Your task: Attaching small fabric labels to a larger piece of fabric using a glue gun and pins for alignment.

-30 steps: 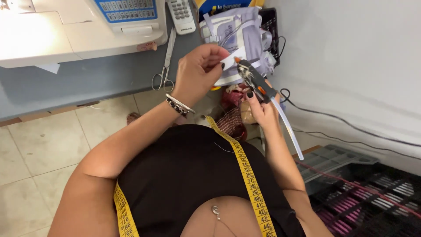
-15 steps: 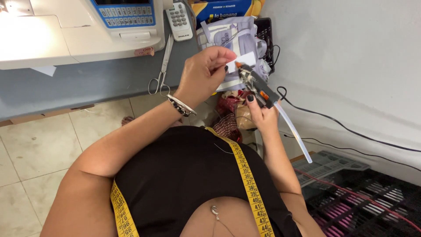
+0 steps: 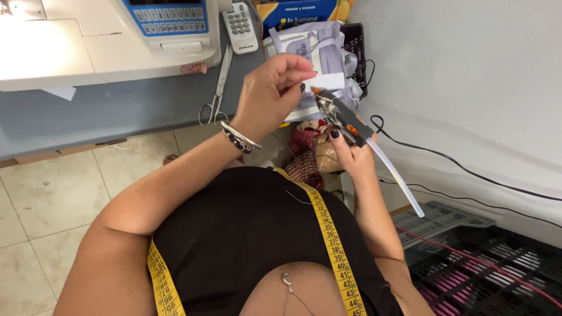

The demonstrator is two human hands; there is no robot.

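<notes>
My left hand (image 3: 272,93) pinches a small white piece of fabric (image 3: 328,81) between thumb and fingertips. A beaded bracelet (image 3: 239,138) circles that wrist. My right hand (image 3: 346,146) grips a black hot glue gun (image 3: 342,117) with orange details. Its tip points up at the lower edge of the white piece. A clear glue stick (image 3: 401,178) juts out of the gun's back, slanting down to the right. A yellow measuring tape (image 3: 331,246) hangs around my neck over a black top.
A white sewing machine (image 3: 111,35) stands on a grey table (image 3: 105,111), with scissors (image 3: 215,88) and a white remote-like keypad (image 3: 241,26) beside it. Lilac and white cloth (image 3: 319,44) is piled behind my hands. Black cables (image 3: 468,169) run along the white wall; black crates (image 3: 492,263) sit at lower right.
Both hands have stayed close together with the same hold. The view has shifted slightly, and the glue gun's tip sits closer under the white piece.
</notes>
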